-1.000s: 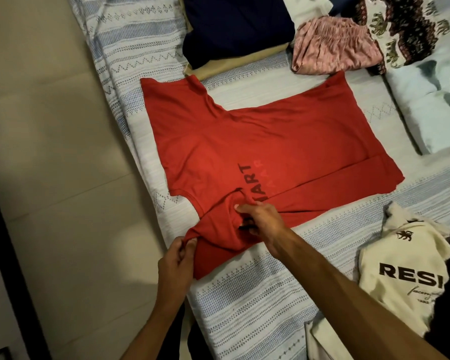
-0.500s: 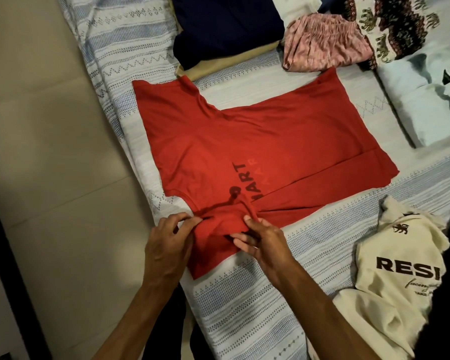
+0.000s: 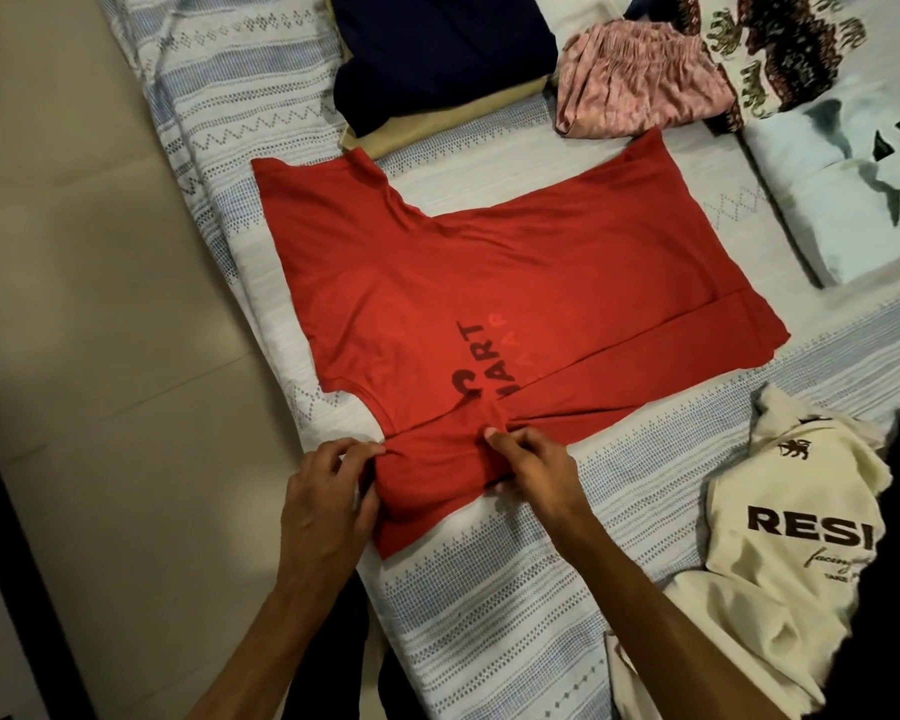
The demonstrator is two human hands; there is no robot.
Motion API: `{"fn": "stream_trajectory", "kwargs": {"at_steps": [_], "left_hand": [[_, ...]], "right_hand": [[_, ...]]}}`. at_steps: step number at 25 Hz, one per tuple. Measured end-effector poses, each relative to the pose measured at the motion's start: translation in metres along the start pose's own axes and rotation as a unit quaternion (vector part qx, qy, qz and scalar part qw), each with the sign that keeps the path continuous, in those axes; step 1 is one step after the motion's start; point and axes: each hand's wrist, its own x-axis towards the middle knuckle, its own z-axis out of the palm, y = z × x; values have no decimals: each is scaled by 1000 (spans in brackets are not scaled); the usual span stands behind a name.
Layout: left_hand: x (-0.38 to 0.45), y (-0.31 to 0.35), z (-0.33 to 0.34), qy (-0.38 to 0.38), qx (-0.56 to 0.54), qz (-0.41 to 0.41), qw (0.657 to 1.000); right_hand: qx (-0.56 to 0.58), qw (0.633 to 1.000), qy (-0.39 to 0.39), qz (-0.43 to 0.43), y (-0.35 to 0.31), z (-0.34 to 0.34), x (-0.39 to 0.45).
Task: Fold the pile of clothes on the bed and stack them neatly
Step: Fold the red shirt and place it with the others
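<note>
My left hand [image 3: 328, 491] has moved up to pinch the near sleeve's outer edge; my right hand [image 3: 533, 459] pinches its inner end. The red T-shirt [image 3: 489, 283] lies flat beyond both hands on the bed [image 3: 489, 615], sleeve ready to fold in.

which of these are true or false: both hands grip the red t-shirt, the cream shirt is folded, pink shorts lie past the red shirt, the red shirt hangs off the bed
1. Both the left hand and the right hand grip the red t-shirt: true.
2. The cream shirt is neatly folded: false, it lies crumpled.
3. The pink shorts lie beyond the red t-shirt: true.
4. The red t-shirt hangs off the bed: false, it lies spread flat on it.
</note>
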Motion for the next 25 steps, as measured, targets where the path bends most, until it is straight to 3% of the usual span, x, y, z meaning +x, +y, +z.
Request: {"fn": "stream_trajectory", "kwargs": {"at_steps": [3,6,8,11,13,16,17,20,25], "left_hand": [[4,-2,-1,4,-19,29,999],[-2,-6,-7,35,-89,-17,995],[-5,-10,-9,36,-84,-45,995],[-6,-13,-8,11,-63,-27,998],[-7,-11,-5,4,-98,-18,995],[-6,-8,-3,33,-182,-51,982],[-4,-5,-4,38,-204,-65,976],[8,7,-10,6,-226,-104,968],[27,-5,-10,-71,-162,-72,982]], "right_hand": [[-9,998,-12,-67,-15,3,10],[56,996,-51,-45,-18,-1,17],[68,996,-36,-32,-9,-7,19],[-55,997,-42,-46,6,-11,18],[-126,986,-19,-105,7,-14,18],[-289,911,128,-264,-10,-30,31],[-345,881,136,-295,-18,-36,37],[-482,825,17,-295,-38,-51,65],[-617,705,-141,-318,-72,-51,88]]}}
